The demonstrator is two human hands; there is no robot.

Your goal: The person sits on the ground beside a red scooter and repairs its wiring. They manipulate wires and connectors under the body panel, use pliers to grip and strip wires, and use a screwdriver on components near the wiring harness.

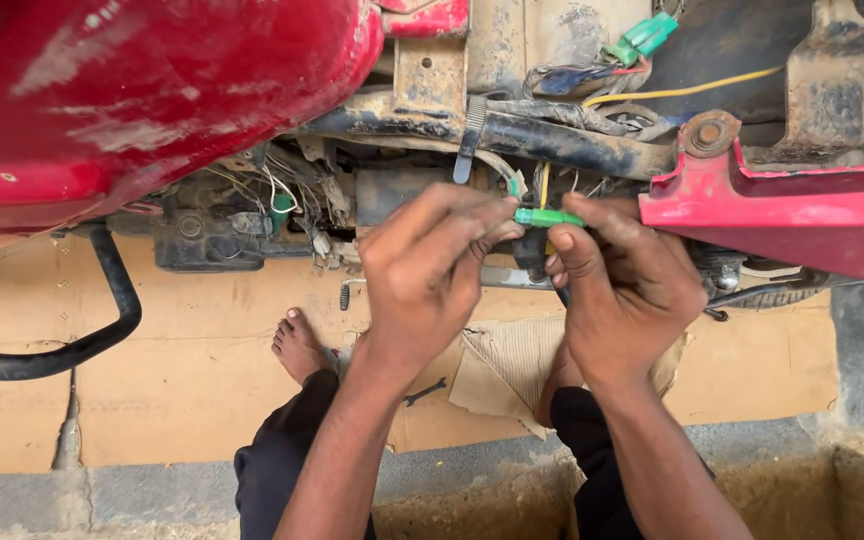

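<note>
A small green plastic wire connector (548, 217), slim and glossy, lies level between two hands just under the grimy frame tube (552, 143) of a red motorcycle. Thin wires run from its left end up into the tangle of the wiring harness (592, 115). The left hand (430, 268) pinches the connector's left end, its fingers pressed together around it, while the right hand (624, 282) pinches the right end between thumb and fingertips. Both hands are smeared with dirt. Above them, a second green connector (640, 38) and a yellow wire (682, 92) sit against the rusted frame. The red fuel tank (142, 90) fills the upper left and a red side panel (792, 215) juts in at right. Below, the person's bare foot (299, 345) rests on flattened cardboard (182, 370), where a small spanner (424, 391) lies near the knees.
</note>
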